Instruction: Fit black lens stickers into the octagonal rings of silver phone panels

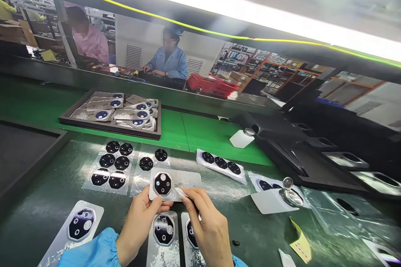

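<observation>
My left hand (140, 219) grips a silver panel (191, 179) at its left end, thumb on the front and fingers beneath. The panel bears a black octagonal disc with round holes on its left part. My right hand (206, 221) pinches a small folded white piece, perhaps cloth or paper, against the panel's face, right of the disc. Below my hands lie two similar panels, one in the middle (163, 254) and one partly hidden by my right hand. Another panel (58, 240) lies tilted at the lower left, partly covered by my blue sleeve (94, 250).
Sheets of round black stickers (107, 160) lie behind my hands, with a shorter strip (221, 162) farther right. A dark tray (109, 129) holds several panels. Two white bottles, one near (266, 202) and one far (241, 139), stand right. Co-workers sit beyond the opening.
</observation>
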A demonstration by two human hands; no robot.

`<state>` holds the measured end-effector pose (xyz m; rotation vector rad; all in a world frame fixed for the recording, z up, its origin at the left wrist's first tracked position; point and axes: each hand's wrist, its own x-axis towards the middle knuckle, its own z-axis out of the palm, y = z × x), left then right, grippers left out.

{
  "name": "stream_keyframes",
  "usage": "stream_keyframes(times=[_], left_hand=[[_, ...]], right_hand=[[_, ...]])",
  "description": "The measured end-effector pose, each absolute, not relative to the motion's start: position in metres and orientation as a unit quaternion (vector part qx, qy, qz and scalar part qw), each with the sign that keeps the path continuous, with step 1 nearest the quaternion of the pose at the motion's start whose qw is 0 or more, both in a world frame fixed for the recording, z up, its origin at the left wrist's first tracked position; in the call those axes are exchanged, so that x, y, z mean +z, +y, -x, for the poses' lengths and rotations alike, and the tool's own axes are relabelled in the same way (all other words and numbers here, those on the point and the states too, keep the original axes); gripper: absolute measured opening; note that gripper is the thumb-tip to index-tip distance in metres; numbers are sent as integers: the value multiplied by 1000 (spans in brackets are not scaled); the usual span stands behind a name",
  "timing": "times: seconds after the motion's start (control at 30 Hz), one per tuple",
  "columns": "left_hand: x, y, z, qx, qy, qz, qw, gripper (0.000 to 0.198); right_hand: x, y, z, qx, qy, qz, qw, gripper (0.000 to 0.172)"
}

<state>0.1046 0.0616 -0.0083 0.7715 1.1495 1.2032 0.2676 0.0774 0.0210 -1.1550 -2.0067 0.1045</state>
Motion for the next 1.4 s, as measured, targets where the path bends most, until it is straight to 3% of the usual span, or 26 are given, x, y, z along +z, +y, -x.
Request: stream_keyframes(times=[1.4], left_hand=[[0, 61, -103, 516, 499, -303, 627, 31]], right_hand=[[18, 80, -271, 27, -790, 477, 384, 23]])
